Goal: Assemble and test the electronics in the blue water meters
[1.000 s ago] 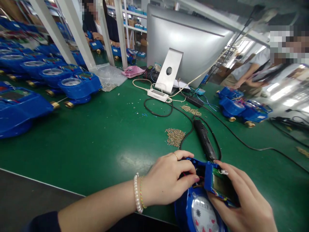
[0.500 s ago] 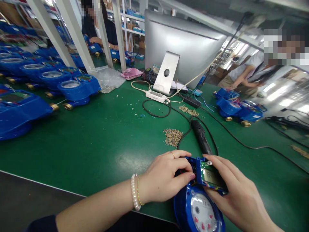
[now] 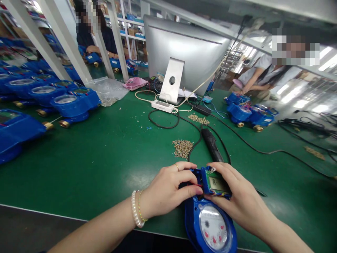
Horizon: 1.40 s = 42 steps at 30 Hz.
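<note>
A blue water meter (image 3: pixel 210 225) with a round clear dial lies at the bench's near edge. My right hand (image 3: pixel 240 196) grips its display module (image 3: pixel 217 183), a green circuit board with a small LCD in a blue frame, thumb below and fingers over the top. My left hand (image 3: pixel 168 191) reaches into the open compartment left of the display. Its thumb and forefinger are pinched by a red wire (image 3: pixel 199 185); the fingertips partly hide what they hold. Just beyond the meter lies a black electric screwdriver (image 3: pixel 212 144), its tip end hidden behind my right hand.
Small brass screws (image 3: pixel 182 148) lie in a pile, with another screw pile (image 3: pixel 198 118) farther back. A monitor (image 3: pixel 184 52) stands behind a white power adapter (image 3: pixel 162 106) and cables. More blue meters (image 3: pixel 70 105) crowd the left; others (image 3: pixel 250 112) stand right, near a co-worker (image 3: pixel 259 75).
The view has shifted slightly, so the bench sits farther left. My left finger and thumb have come out a little from the compartment, and the red wire shows more plainly. Both hands stay on the meter.
</note>
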Each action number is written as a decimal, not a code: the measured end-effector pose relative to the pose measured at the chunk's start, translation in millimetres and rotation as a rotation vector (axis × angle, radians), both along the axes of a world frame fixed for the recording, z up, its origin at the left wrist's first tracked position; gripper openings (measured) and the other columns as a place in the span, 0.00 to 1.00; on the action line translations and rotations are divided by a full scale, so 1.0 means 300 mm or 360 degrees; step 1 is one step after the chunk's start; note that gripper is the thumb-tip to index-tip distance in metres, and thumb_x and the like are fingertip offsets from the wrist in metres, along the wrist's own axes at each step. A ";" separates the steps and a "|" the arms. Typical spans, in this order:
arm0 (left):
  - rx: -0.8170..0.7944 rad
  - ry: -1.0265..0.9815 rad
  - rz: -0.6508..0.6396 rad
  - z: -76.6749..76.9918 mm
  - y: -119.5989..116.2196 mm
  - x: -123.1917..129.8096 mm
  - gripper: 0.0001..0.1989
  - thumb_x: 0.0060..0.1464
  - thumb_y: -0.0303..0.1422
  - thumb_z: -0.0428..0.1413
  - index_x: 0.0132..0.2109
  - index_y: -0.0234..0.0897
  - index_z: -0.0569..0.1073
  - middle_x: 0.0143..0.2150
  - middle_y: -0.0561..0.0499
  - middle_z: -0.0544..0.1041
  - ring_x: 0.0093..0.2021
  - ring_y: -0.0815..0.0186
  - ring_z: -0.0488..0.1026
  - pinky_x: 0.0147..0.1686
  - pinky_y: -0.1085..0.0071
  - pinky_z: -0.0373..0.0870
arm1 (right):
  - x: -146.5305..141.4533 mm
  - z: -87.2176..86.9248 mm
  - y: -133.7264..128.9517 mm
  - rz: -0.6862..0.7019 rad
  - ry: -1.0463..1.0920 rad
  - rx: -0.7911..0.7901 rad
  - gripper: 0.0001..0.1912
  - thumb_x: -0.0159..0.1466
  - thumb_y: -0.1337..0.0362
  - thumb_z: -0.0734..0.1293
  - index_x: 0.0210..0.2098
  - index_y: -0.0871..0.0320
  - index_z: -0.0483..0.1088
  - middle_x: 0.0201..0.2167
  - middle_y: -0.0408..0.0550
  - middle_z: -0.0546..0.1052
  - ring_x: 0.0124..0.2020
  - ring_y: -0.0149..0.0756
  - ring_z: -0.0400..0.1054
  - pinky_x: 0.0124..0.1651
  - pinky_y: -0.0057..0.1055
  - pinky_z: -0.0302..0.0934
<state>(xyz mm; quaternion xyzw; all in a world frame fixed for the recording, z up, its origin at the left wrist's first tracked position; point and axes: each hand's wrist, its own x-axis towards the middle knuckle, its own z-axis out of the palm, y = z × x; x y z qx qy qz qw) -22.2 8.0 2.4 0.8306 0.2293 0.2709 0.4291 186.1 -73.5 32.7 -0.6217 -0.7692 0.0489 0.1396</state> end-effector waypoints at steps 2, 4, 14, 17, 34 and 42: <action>0.0000 -0.0006 -0.0001 0.001 -0.004 -0.004 0.07 0.57 0.38 0.56 0.37 0.41 0.76 0.52 0.49 0.73 0.54 0.66 0.69 0.52 0.72 0.65 | 0.002 0.010 0.001 0.0025 -0.0002 -0.0027 0.27 0.59 0.58 0.68 0.54 0.55 0.57 0.50 0.54 0.69 0.51 0.45 0.65 0.50 0.44 0.64; -0.0008 -0.0017 0.0005 0.002 -0.008 -0.006 0.06 0.56 0.38 0.57 0.36 0.41 0.76 0.52 0.49 0.73 0.54 0.66 0.70 0.52 0.72 0.65 | 0.004 0.020 0.003 0.0064 0.0013 -0.0039 0.28 0.58 0.57 0.69 0.54 0.54 0.57 0.50 0.54 0.70 0.51 0.45 0.66 0.50 0.44 0.64; 0.0044 0.0055 0.0094 0.001 -0.028 -0.003 0.07 0.54 0.39 0.59 0.33 0.40 0.74 0.53 0.51 0.72 0.51 0.66 0.71 0.49 0.71 0.67 | -0.012 0.031 0.008 0.0040 0.0258 -0.0157 0.25 0.57 0.63 0.69 0.52 0.53 0.58 0.47 0.48 0.69 0.47 0.40 0.66 0.47 0.39 0.63; 0.0183 0.0054 0.0122 0.002 -0.027 -0.003 0.08 0.56 0.37 0.57 0.32 0.40 0.74 0.55 0.50 0.71 0.51 0.65 0.71 0.50 0.69 0.67 | -0.024 0.024 0.012 0.0008 0.0321 -0.0101 0.24 0.54 0.69 0.67 0.50 0.55 0.60 0.46 0.48 0.70 0.47 0.40 0.66 0.48 0.38 0.62; 0.0024 0.0495 0.0075 0.136 -0.031 0.012 0.05 0.56 0.29 0.54 0.33 0.40 0.74 0.28 0.56 0.77 0.29 0.67 0.75 0.27 0.75 0.67 | -0.034 0.019 0.017 0.0015 0.0249 -0.0042 0.27 0.52 0.67 0.66 0.51 0.59 0.61 0.47 0.50 0.70 0.46 0.43 0.66 0.47 0.39 0.61; -0.0056 0.0498 0.0122 0.126 -0.049 0.016 0.21 0.56 0.33 0.53 0.56 0.40 0.59 0.28 0.57 0.73 0.27 0.68 0.72 0.26 0.74 0.67 | -0.035 0.031 0.014 0.0013 0.0165 -0.0031 0.25 0.53 0.65 0.66 0.51 0.60 0.62 0.46 0.51 0.71 0.45 0.45 0.67 0.45 0.41 0.61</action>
